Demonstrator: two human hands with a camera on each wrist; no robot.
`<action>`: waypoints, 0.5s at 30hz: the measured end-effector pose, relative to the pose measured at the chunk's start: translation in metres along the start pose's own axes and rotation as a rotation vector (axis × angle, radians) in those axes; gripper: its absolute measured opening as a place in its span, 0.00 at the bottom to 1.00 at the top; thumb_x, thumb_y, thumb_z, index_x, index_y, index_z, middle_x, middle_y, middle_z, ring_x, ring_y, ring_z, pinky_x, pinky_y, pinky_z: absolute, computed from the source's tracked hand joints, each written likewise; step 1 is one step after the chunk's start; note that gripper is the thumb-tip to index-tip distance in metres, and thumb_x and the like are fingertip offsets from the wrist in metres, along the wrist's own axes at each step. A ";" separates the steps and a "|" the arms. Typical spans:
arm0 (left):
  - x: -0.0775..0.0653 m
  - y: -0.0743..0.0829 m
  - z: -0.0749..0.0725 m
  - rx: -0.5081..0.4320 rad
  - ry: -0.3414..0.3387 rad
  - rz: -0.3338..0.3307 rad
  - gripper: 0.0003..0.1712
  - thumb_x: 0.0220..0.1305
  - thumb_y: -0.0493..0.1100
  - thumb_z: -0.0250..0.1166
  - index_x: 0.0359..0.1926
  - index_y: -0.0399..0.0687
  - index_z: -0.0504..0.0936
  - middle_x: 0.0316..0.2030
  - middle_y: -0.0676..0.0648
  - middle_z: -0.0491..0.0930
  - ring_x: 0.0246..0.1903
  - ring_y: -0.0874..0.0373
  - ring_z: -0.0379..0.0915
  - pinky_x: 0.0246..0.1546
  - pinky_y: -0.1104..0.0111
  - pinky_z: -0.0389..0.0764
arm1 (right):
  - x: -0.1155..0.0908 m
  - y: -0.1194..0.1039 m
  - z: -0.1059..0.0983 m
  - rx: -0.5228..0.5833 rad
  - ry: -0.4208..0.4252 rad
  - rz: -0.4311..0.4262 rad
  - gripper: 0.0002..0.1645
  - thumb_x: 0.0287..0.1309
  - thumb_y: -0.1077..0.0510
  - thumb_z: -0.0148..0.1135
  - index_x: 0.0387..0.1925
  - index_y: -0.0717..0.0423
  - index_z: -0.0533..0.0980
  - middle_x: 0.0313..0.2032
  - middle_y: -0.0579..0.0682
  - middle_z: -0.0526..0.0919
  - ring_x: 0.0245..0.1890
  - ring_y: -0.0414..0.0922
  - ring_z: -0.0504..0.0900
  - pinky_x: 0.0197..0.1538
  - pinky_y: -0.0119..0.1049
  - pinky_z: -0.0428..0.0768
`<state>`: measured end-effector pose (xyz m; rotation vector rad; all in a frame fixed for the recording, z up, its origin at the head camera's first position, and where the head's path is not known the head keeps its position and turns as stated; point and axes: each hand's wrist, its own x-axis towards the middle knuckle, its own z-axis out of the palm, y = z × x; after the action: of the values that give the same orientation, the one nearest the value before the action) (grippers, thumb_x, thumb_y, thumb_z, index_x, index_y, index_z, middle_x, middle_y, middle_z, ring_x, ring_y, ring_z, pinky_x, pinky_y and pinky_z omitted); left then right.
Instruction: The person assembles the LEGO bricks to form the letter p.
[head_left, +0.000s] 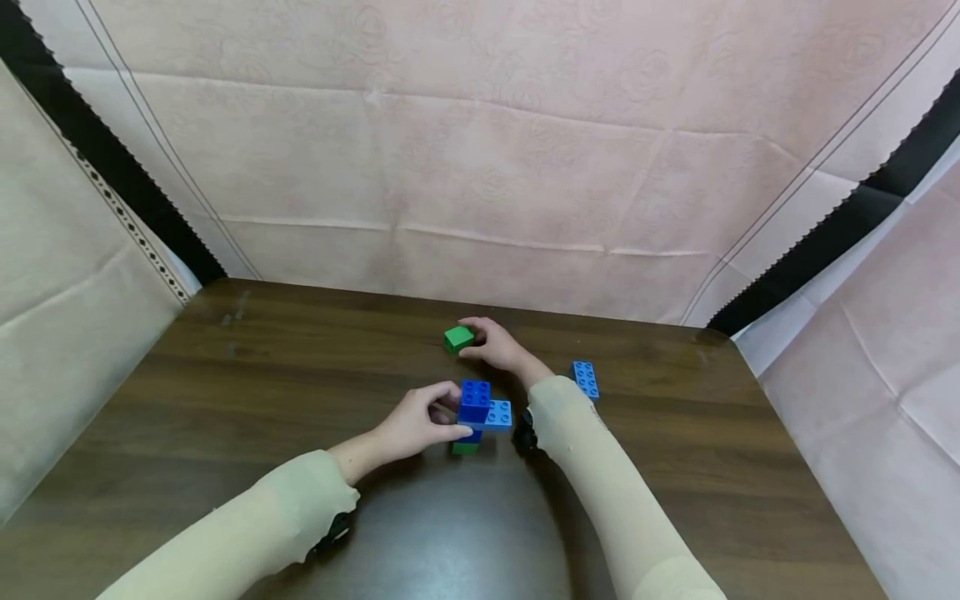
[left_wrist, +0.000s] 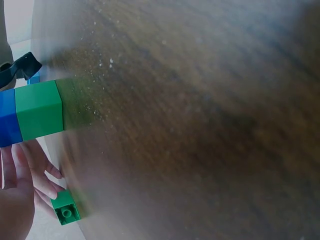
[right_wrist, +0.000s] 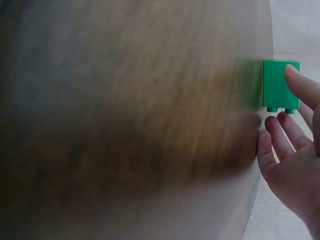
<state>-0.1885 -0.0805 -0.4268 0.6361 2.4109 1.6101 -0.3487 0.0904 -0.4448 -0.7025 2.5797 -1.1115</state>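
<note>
In the head view, a small stack of toy building bricks stands upright on the table. It has a dark blue brick (head_left: 474, 402) on top, a light blue brick (head_left: 498, 415) jutting right, then another dark blue one and a green brick (left_wrist: 39, 111) at the bottom. My left hand (head_left: 420, 421) holds the stack from the left, thumb across its front and fingers behind. Farther back, my right hand (head_left: 498, 346) pinches a loose green brick (head_left: 458, 338) between thumb and fingers. That brick lies on its side, studs toward the palm in the right wrist view.
A light blue brick (head_left: 585, 379) lies right of my right forearm, partly behind the sleeve. The brown wooden table (head_left: 300, 358) ends at a pale cloth curtain (head_left: 450, 183) along the back, with more cloth at both sides.
</note>
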 end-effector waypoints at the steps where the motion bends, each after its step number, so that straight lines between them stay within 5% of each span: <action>1: 0.000 0.001 0.000 -0.001 0.000 -0.003 0.16 0.56 0.45 0.68 0.44 0.46 0.74 0.42 0.44 0.80 0.40 0.55 0.79 0.44 0.65 0.81 | -0.001 0.000 0.000 0.008 0.008 0.006 0.31 0.55 0.58 0.65 0.60 0.55 0.68 0.53 0.56 0.74 0.49 0.51 0.75 0.52 0.43 0.76; 7: 0.000 0.002 0.000 -0.005 -0.005 -0.011 0.17 0.56 0.45 0.68 0.44 0.47 0.74 0.43 0.44 0.79 0.41 0.55 0.78 0.45 0.64 0.81 | -0.005 0.003 0.000 0.064 0.053 0.048 0.21 0.54 0.57 0.66 0.48 0.56 0.70 0.47 0.56 0.77 0.48 0.50 0.75 0.54 0.45 0.74; 15: 0.000 0.001 0.000 0.002 0.003 -0.024 0.16 0.56 0.45 0.68 0.44 0.47 0.74 0.43 0.44 0.79 0.41 0.55 0.78 0.45 0.63 0.81 | -0.011 0.000 -0.007 0.128 0.086 0.085 0.20 0.55 0.58 0.65 0.46 0.56 0.67 0.48 0.57 0.77 0.47 0.50 0.74 0.55 0.43 0.73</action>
<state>-0.1880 -0.0805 -0.4255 0.6037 2.4133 1.6003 -0.3416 0.1006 -0.4402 -0.5219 2.5540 -1.2922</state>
